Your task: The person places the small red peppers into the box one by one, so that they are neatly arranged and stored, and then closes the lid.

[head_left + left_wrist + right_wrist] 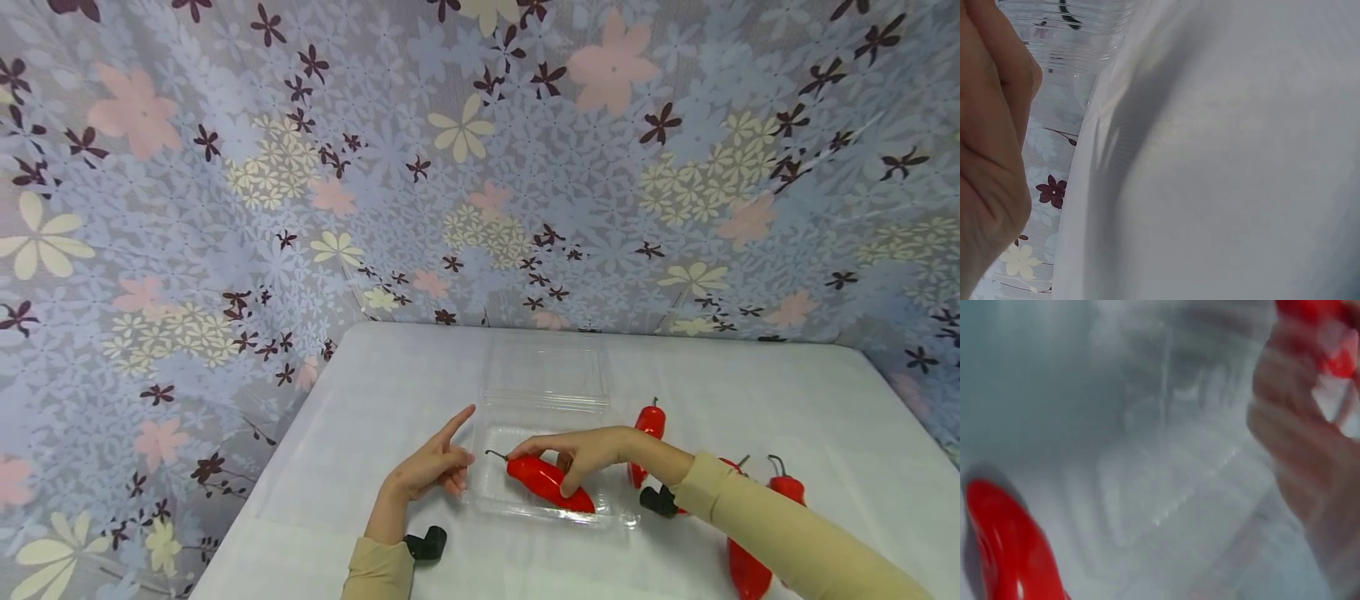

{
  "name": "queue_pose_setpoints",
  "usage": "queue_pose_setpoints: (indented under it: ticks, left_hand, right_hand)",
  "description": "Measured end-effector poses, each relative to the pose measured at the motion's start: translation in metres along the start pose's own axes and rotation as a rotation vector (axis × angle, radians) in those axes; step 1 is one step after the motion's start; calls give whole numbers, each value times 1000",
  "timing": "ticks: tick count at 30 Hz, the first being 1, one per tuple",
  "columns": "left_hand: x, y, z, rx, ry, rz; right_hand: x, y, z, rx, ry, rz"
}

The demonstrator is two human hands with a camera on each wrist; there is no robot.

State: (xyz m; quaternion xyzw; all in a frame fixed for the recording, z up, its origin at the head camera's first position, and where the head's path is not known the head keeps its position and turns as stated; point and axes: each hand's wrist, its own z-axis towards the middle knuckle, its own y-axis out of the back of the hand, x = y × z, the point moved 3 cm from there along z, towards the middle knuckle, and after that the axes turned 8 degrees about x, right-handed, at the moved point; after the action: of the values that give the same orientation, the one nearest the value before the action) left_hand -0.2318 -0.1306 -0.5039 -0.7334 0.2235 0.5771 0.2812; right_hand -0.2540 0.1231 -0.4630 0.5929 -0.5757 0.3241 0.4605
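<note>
Head view: right hand [581, 452] grips red pepper [540, 478] within or above clear container [493, 490] (lid [546, 372] open); left hand [429, 468] loose, index straight.

Box [510, 507] on table [390, 383], lid [543, 372] at back; pepper [538, 477] in right hand [592, 454], in or just above box. Left hand [429, 468] left, other peppers [650, 422] right.

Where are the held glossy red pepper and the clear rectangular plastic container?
Held glossy red pepper [542, 478]: head view, middle of its body.
Clear rectangular plastic container [500, 485]: head view, its bare floor.
</note>
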Motion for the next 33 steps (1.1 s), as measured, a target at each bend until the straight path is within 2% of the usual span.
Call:
queue_pose_setpoints:
  ticks: [5, 10, 16, 23, 27, 30, 33]
  left_hand:
    - [1, 1, 2, 5, -1, -10]
    - [0, 0, 2, 4, 1, -11]
    - [-3, -2, 1, 3, 2, -14]
    - [-3, -2, 1, 16, -8, -5]
    - [-1, -3, 1, 12, 1, -7]
    - [-1, -3, 0, 5, 0, 0]
    - [-1, -2, -2, -3, -3, 14]
  right_hand:
    - [-5, -8, 3, 19, -38, -24]
    - [-9, -12, 4, 5, -57, 3]
    - [-13, -13, 4, 3, -35, -5]
    - [-12, -16, 5, 4, 7, -69]
    - [-11, -12, 1, -59, 46, -110]
    - [-5, -1, -9, -155, 111, -127]
    - [8, 13, -27, -279, 187, -134]
